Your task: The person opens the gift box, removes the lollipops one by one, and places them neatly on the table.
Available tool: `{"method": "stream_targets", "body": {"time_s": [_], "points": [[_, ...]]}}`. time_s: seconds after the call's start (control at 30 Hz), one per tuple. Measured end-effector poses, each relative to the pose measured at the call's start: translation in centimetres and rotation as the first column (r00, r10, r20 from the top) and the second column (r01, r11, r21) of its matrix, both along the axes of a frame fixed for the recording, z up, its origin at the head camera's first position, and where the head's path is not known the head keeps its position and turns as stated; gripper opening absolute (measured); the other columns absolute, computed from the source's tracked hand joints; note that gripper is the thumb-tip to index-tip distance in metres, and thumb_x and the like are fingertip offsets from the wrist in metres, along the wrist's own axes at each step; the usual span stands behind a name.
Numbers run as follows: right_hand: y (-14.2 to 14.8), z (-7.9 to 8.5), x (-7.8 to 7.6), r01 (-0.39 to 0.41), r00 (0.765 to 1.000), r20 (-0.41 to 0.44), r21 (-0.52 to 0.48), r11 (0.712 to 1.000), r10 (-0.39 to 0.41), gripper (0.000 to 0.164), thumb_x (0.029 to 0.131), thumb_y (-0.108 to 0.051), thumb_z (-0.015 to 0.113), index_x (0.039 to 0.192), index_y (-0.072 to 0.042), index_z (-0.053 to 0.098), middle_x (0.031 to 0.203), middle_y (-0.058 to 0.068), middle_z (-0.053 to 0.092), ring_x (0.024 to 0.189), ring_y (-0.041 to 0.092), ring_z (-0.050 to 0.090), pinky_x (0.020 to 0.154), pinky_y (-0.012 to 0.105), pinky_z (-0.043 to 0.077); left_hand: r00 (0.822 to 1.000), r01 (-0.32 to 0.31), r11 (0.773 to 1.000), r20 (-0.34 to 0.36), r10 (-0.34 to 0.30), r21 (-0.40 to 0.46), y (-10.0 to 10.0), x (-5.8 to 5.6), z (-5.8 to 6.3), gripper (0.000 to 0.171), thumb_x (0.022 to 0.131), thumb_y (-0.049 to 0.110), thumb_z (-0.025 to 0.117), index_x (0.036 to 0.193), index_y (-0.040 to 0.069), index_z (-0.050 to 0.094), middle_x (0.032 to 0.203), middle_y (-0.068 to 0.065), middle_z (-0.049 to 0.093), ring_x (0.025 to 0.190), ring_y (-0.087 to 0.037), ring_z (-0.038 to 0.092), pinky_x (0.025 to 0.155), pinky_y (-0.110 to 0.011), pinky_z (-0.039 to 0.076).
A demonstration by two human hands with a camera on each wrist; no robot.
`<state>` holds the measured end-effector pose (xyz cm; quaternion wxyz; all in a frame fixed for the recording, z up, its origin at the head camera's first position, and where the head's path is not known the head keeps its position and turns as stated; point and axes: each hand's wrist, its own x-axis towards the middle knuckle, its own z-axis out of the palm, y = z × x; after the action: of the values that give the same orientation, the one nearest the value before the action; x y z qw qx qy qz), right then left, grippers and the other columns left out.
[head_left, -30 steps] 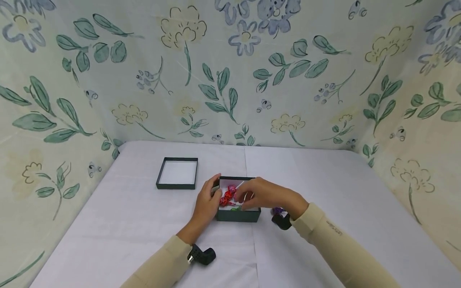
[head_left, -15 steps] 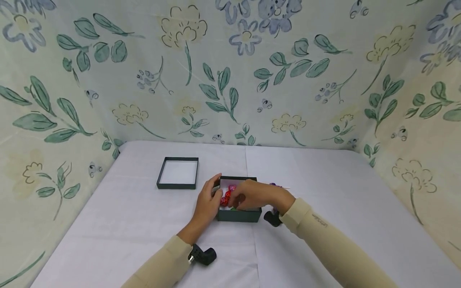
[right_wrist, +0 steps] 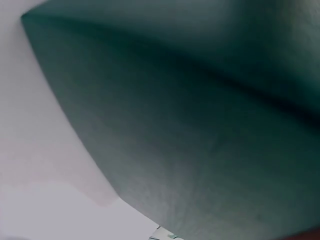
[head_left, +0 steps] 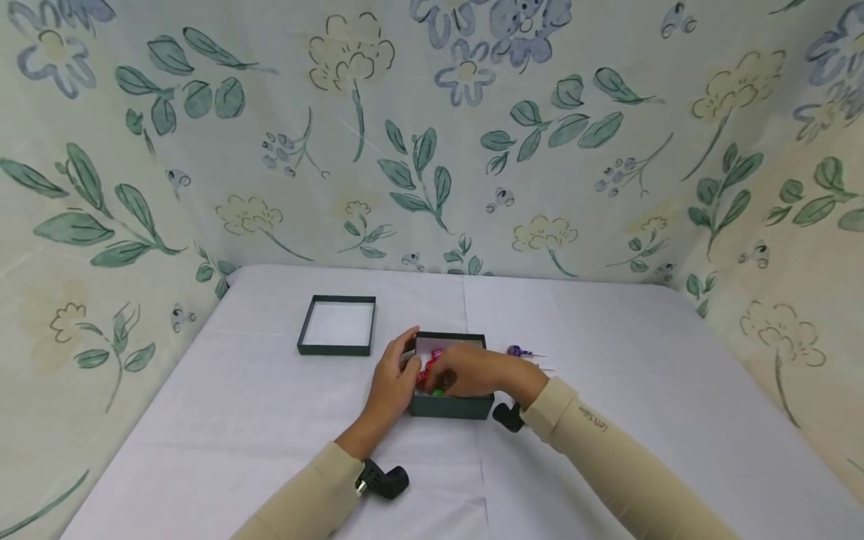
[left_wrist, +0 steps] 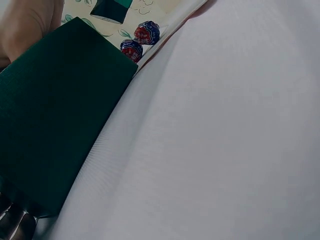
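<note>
A person's left hand (head_left: pixel 391 379) grips a green box (head_left: pixel 452 407), and the right hand (head_left: pixel 466 369) curves down inside it beside red candies (head_left: pixel 422 376), whether pinching one I cannot tell.

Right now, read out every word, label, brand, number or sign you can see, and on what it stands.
"Let…", it seems: small dark lettering on the beige fabric right sleeve; the remaining letters are too small to read surely.
Red-and-blue wrapped round lollipops: any print is too small to read.
Dark green rectangular box: none on the sides that show.
</note>
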<state>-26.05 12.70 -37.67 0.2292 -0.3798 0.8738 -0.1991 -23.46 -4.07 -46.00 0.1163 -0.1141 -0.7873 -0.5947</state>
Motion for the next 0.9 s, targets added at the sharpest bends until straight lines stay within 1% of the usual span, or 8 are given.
{"method": "stream_targets", "body": {"time_s": [0.13,0.23,0.47,0.7,0.83,0.9], "points": [[0.0,0.0,-0.1,0.005,1.0,-0.004,-0.004,1.0,-0.005,0.022,0.083,-0.004,0.073,0.097,-0.021,0.076,0.092,-0.013,0.068,0.079,0.005,0.06,0.074,0.018,0.051,1.0,0.002,1.0,-0.005,-0.002,0.003,0.0,-0.2,0.1,0.05,0.093,0.009,0.047,0.143,0.016,0.046,0.137,-0.006,0.05,0.123,-0.02,0.05,0.101,-0.043,0.044],[0.0,-0.1,-0.1,0.01,1.0,-0.002,-0.006,1.0,-0.01,0.022,0.083,-0.003,0.073,0.097,-0.021,0.076,0.092,-0.014,0.067,0.079,0.005,0.06,0.074,0.018,0.051,1.0,0.002,1.0,0.004,-0.002,0.003,0.1,-0.2,0.2,0.05,0.094,0.01,0.047,0.143,0.016,0.046,0.137,-0.005,0.05,0.123,-0.02,0.05,0.101,-0.042,0.044],[0.0,-0.5,0.0,0.009,1.0,-0.011,-0.001,1.0,-0.009,0.023,0.083,-0.004,0.073,0.097,-0.021,0.076,0.094,-0.011,0.069,0.079,0.006,0.059,0.073,0.017,0.051,1.0,0.006,1.0,0.014,-0.006,0.0,0.0,0.0,0.2,0.05,0.094,0.01,0.047,0.143,0.014,0.045,0.137,-0.007,0.05,0.124,-0.021,0.05,0.102,-0.043,0.043],[0.1,-0.7,-0.1,0.012,1.0,-0.023,-0.007,1.0,-0.012,0.024,0.083,-0.003,0.073,0.098,-0.022,0.075,0.092,-0.014,0.067,0.078,0.005,0.059,0.073,0.017,0.051,1.0,0.001,1.0,0.007,-0.001,-0.005,0.1,-0.2,0.1,0.05,0.094,0.01,0.047,0.143,0.014,0.045,0.136,-0.006,0.051,0.124,-0.021,0.05,0.102,-0.044,0.043],[0.1,-0.9,-0.2,0.017,1.0,-0.018,-0.015,1.0,-0.017,0.025,0.083,-0.002,0.072,0.1,-0.02,0.075,0.093,-0.014,0.067,0.079,0.003,0.06,0.075,0.017,0.051,1.0,-0.002,1.0,0.017,0.002,-0.007,0.0,-0.1,0.0,0.05,0.094,0.011,0.047,0.143,0.019,0.046,0.136,-0.005,0.051,0.123,-0.02,0.05,0.103,-0.043,0.042],[0.1,-1.1,-0.1,0.02,1.0,-0.01,-0.021,1.0,-0.021,0.025,0.083,-0.001,0.072,0.101,-0.018,0.075,0.093,-0.014,0.067,0.081,0.003,0.061,0.076,0.016,0.051,1.0,-0.003,1.0,0.022,0.003,-0.007,0.0,-0.1,-0.1,0.049,0.094,0.011,0.047,0.142,0.019,0.046,0.136,-0.005,0.051,0.123,-0.02,0.05,0.103,-0.042,0.042]]}}
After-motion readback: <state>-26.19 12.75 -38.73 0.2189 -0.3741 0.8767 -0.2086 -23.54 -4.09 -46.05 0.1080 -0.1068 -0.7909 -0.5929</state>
